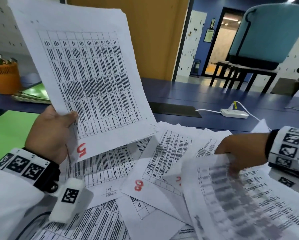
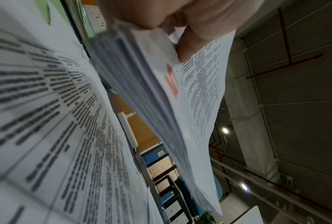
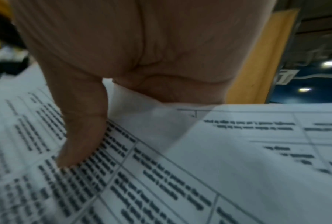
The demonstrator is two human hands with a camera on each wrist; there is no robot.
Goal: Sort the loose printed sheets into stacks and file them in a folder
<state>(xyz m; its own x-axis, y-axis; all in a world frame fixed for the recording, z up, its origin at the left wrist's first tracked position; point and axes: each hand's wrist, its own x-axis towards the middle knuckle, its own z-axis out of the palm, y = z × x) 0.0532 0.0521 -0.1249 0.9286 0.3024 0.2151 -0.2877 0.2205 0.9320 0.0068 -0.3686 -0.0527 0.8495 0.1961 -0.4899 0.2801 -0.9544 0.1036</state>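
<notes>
Left hand point(image 1: 48, 134) gripping raised stack point(image 1: 86, 75), right hand point(image 1: 240, 153) pinching blurred sheet point(image 1: 231, 196) — thumb point(image 3: 80, 128) clear only at wrist.

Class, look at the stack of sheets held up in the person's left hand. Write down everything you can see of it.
The held stack is several white paper sheets, edges slightly uneven. Its top sheet bears a black printed table of dense text in columns, with a red handwritten mark near the bottom corner. It is raised off the desk, tilted back, above the loose sheets. The left hand pinches its lower corner, thumb on the front; the left wrist view shows the layered edges.
</notes>
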